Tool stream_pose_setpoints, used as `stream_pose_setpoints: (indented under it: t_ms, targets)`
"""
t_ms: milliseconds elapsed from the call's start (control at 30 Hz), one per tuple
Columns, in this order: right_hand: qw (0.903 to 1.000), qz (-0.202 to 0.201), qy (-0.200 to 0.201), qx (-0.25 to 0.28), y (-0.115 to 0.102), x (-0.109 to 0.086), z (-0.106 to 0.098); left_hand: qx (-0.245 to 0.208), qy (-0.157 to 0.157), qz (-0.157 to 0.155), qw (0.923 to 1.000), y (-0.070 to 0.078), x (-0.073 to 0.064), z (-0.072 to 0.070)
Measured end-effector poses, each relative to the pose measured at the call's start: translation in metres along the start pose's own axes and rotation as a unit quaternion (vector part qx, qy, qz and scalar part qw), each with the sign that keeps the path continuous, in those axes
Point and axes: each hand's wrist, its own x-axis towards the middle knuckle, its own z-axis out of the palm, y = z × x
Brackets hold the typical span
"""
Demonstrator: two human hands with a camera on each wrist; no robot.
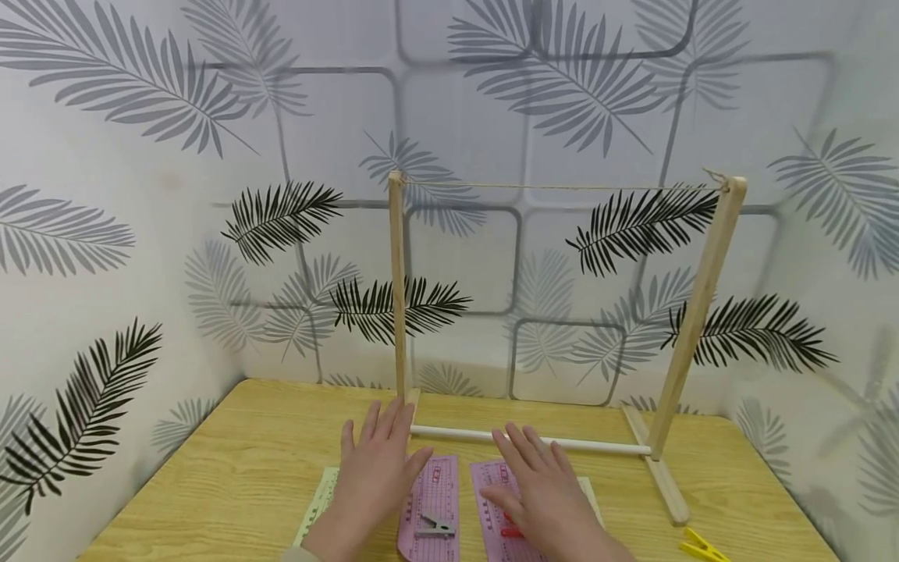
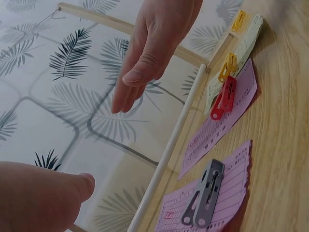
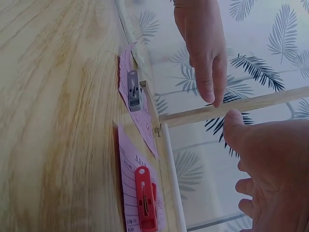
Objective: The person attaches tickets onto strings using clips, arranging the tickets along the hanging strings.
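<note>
My left hand [image 1: 375, 476], fingers straight and spread, is held above the table over the left slips and touches nothing that I can see. My right hand [image 1: 551, 496] is likewise held with extended fingers, partly covering the right slips. Between the hands lie two pink printed slips of paper [image 1: 444, 492] [image 1: 489, 499]. A grey clothespin [image 2: 205, 193] rests on the left one, a red clothespin [image 3: 146, 198] on the right one. Pale green slips [image 1: 319, 499] [image 1: 588, 492] show at the outer sides, mostly hidden by the hands in the head view. A yellow clothespin [image 2: 228, 66] lies on the right green slip.
Behind the slips stands a wooden frame [image 1: 691, 328] with a string [image 1: 562, 186] tied across its top and a white rod [image 1: 534, 442] low between its posts. Another yellow clothespin [image 1: 702, 546] lies at the table's [image 1: 211, 476] right front. Leaf-patterned walls surround the table's back and sides.
</note>
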Motion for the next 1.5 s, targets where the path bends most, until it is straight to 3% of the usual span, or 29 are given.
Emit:
stream_pose_setpoints:
  t_ms: [733, 1000, 1233, 1500]
  targets:
    - [0.9982, -0.037, -0.043, 0.019, -0.015, 0.019, 0.027, 0.003, -0.049, -0.078, 0.9958, -0.062, 0.004, -0.01]
    - [0.996, -0.06, -0.065, 0.012, -0.017, 0.024, 0.037, -0.002, -0.053, -0.079, 0.9955, -0.073, 0.004, -0.011]
    - [0.9927, -0.088, -0.082, 0.003, -0.02, 0.023, 0.047, -0.015, -0.068, -0.066, 0.9954, -0.094, 0.005, -0.004]
    - [0.9918, -0.078, -0.102, 0.0, -0.023, 0.021, 0.05, -0.04, -0.096, -0.064, 0.9925, -0.112, 0.003, 0.002]
